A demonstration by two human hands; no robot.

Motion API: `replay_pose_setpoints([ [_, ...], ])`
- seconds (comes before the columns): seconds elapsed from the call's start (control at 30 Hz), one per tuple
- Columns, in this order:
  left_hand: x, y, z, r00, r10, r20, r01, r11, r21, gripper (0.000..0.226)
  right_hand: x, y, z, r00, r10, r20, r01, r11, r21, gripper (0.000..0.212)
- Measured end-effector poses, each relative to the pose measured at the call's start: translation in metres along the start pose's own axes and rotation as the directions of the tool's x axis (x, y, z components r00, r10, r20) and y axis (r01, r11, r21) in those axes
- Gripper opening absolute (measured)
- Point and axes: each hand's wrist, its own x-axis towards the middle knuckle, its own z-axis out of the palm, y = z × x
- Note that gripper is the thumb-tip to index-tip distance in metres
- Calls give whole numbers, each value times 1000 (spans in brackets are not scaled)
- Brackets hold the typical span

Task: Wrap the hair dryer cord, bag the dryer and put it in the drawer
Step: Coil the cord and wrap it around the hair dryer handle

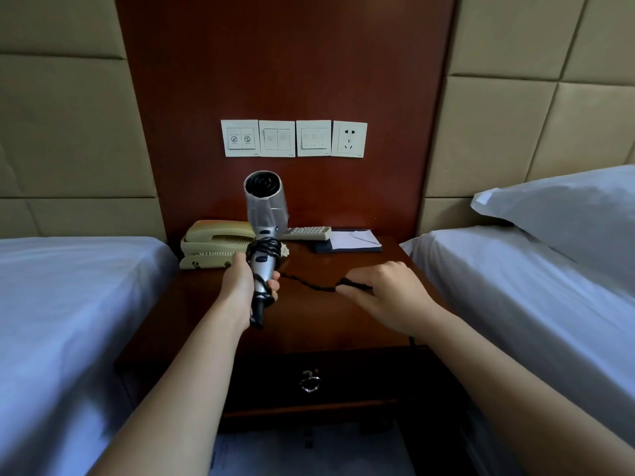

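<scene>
Beige phone is sitting far L on nightstand. Your L hand is gripping hair dryer by its handle, upright; cord is looping round the handle, slack running R. Your R hand is pinching the cord. Hands apart. Drawer below is sitting closed.

A beige telephone sits on the table just beyond the left fingers, against the wall. Beyond the right fingers and well apart from them lie a grey remote control and a white notepad on a dark folder. Higher up, on the red-brown wood panel, three switch plates and a socket form a row. The left bed lies outside the left fingers. The right bed, with its pillow, lies outside the right fingers.
</scene>
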Motion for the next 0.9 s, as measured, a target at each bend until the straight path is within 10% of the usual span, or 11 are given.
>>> replay_pose_setpoints([
  [0.17, -7, -2, 11, 996, 79, -35, -60, 927, 370, 46, 6, -18, -9, 982, -151, -110, 156, 987, 40, 37],
  [0.33, -10, -13, 18, 985, 153, 75, -158, 651, 742, 56, 12, -26, -6, 983, -145, -116, 154, 986, 71, 27],
  [0.57, -35, -13, 36, 956, 87, 282, -269, 648, 713, 79, 22, -15, -15, 995, 28, -94, -9, 980, 197, 31],
  [0.67, -32, -14, 33, 922, 76, 379, -349, 587, 731, 126, 23, -11, -21, 993, 64, -100, -33, 957, 287, 29],
  [0.9, -34, -21, 32, 843, 167, 511, -538, 290, 792, 79, 24, -17, -21, 996, 80, -37, -57, 908, 416, 31],
])
